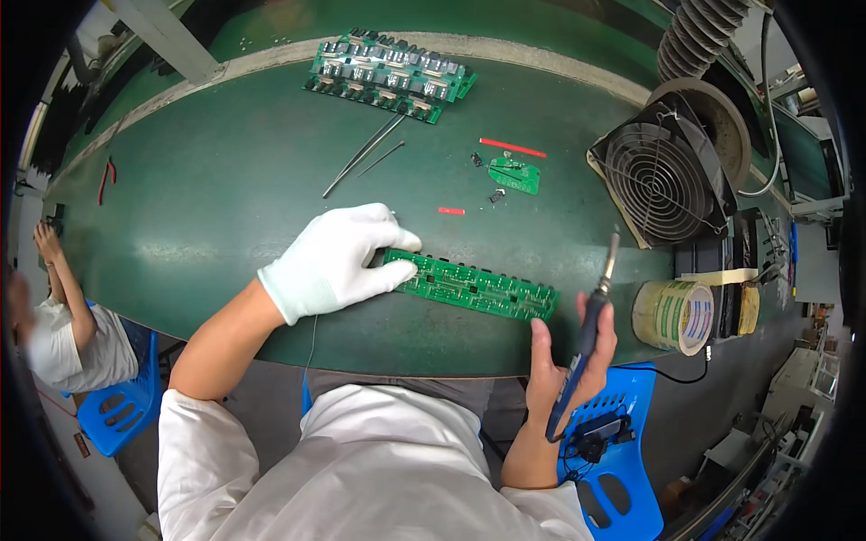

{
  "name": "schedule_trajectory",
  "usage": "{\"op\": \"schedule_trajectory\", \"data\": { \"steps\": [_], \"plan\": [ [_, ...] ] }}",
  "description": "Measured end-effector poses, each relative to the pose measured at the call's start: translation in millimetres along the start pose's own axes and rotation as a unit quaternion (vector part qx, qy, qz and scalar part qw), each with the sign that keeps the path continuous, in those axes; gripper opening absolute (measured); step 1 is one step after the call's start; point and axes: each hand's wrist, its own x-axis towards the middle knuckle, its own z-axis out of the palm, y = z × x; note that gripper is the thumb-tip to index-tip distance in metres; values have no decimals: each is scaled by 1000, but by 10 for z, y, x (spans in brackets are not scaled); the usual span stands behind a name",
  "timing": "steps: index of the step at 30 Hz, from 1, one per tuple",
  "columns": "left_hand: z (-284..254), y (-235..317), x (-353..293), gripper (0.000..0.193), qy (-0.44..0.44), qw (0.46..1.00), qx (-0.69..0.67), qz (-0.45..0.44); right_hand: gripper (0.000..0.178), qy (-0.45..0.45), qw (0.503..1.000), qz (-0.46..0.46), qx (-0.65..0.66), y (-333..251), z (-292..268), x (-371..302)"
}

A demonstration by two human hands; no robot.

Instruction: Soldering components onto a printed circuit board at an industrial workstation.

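Observation:
My left hand (341, 261), in a white glove, pinches the left end of a long green circuit board (478, 288) between thumb and fingers. The board lies near the table's front edge, its solder side facing up and dark parts showing along its far edge. In my bare right hand (577, 356) is a soldering iron (585, 338) with a dark blue handle. Its metal tip points up and away, apart from the board. My right thumb is close to the board's right end.
Stacked populated boards (392, 74) lie at the back, with tweezers (363, 155) before them. A small green board (514, 175) and red strips (512, 147) sit mid-table. A fan (663, 176) and tape roll (672, 316) stand right. Red-handled pliers (107, 178) and another person (81, 334) are left.

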Motion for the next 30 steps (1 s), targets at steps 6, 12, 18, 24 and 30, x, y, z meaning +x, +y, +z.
{"op": "schedule_trajectory", "data": {
  "steps": [6,12,18,24,30],
  "plan": [
    [165,294,-316,25,9,993,104,-47,79,-47,986,87,135,-239,51,-238],
    [447,559,-442,28,42,987,156,-20,81,-98,969,87,210,-232,321,-36],
    [497,536,-403,32,38,996,84,-6,84,-116,981,48,151,-256,257,84],
    [209,390,-131,36,66,996,28,-47,82,-134,988,-3,82,-461,55,-214],
    [166,296,219,27,71,996,37,-33,92,-154,983,41,94,-260,47,-251]
  ]
}}
